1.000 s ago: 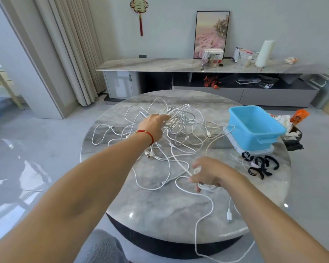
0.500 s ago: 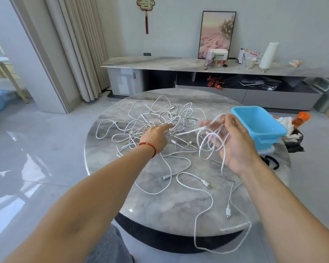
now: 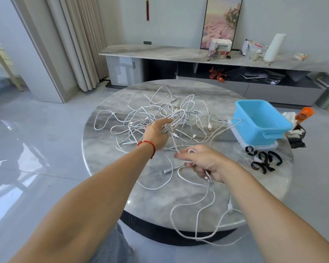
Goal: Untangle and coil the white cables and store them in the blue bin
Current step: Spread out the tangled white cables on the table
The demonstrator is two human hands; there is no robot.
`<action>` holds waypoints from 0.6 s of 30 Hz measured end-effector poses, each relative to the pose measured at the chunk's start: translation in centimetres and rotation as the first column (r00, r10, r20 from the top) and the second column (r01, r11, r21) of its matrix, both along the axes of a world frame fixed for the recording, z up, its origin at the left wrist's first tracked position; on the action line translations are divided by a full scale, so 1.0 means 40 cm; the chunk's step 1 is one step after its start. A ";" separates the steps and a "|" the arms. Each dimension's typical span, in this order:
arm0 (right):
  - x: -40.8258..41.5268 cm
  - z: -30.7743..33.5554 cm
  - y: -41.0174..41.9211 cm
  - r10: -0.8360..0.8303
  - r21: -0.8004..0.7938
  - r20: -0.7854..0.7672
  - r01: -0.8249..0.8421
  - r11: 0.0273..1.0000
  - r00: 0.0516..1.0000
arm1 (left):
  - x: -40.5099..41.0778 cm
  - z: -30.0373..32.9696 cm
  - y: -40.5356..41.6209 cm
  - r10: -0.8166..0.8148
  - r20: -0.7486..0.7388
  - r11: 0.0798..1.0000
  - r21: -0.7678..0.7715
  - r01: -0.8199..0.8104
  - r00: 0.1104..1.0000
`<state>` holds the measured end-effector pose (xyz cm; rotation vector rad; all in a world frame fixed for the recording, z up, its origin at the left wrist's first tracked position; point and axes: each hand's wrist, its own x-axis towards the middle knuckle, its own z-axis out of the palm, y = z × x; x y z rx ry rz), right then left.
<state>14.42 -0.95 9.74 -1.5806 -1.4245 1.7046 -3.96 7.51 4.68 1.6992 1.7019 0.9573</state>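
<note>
Cables [image 3: 171,118] lay in one white tangle across the middle of the round table [image 3: 106,149], loose ends trailing toward the near edge and one loop hanging over it. The left hand [image 3: 157,132], a red band at its wrist, reached into the heap with fingers curled round a bunch of strands, probably to pin the mass in place while one cable was drawn free. Nearer the body, the right hand [image 3: 203,163] had its fingers closed on a single cable, a small loop showing above the knuckles; that looked like the start of a coil. Black straps [image 3: 262,160] waited just beside the bin [image 3: 258,122], likely for binding finished coils. The blue bin sat at the right of the table, within easy reach, and nothing could be seen inside it.
</note>
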 end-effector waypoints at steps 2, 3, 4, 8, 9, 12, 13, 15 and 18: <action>0.001 0.032 0.005 -0.045 0.085 -0.142 0.057 0.995 0.989 | -0.007 0.000 0.004 0.013 0.025 1.000 -0.001 -0.013 1.000; 0.008 0.054 0.005 -0.063 0.123 -0.226 0.093 0.988 0.972 | -0.009 0.001 0.003 0.013 0.030 1.000 -0.010 -0.013 0.999; 0.019 0.076 0.005 -0.074 0.145 -0.315 0.125 0.981 0.946 | -0.010 -0.001 0.003 0.012 0.034 1.000 -0.018 -0.012 0.999; 0.084 0.130 -0.006 -0.128 0.176 -0.485 0.240 0.955 0.865 | -0.019 -0.009 0.003 0.000 -0.002 0.999 -0.044 0.000 1.000; 0.098 0.136 -0.013 -0.143 0.206 -0.447 0.258 0.944 0.883 | -0.020 -0.004 -0.002 -0.019 -0.015 0.998 -0.054 0.018 1.000; 0.124 0.134 -0.028 -0.146 0.263 -0.312 0.232 0.936 0.939 | -0.009 0.020 -0.016 -0.135 -0.110 0.986 -0.115 0.122 0.985; 0.129 0.129 -0.030 -0.134 0.271 -0.281 0.212 0.939 0.950 | -0.002 0.032 -0.024 -0.162 -0.179 0.981 -0.136 0.138 0.970; 0.135 0.119 -0.035 -0.105 0.279 -0.242 0.172 0.945 0.965 | 0.010 0.057 -0.038 -0.130 -0.264 0.989 -0.096 0.109 0.956; 0.140 0.118 -0.042 -0.058 0.286 -0.235 0.126 0.950 0.970 | 0.030 0.112 -0.074 0.000 -0.179 0.995 0.095 0.018 0.984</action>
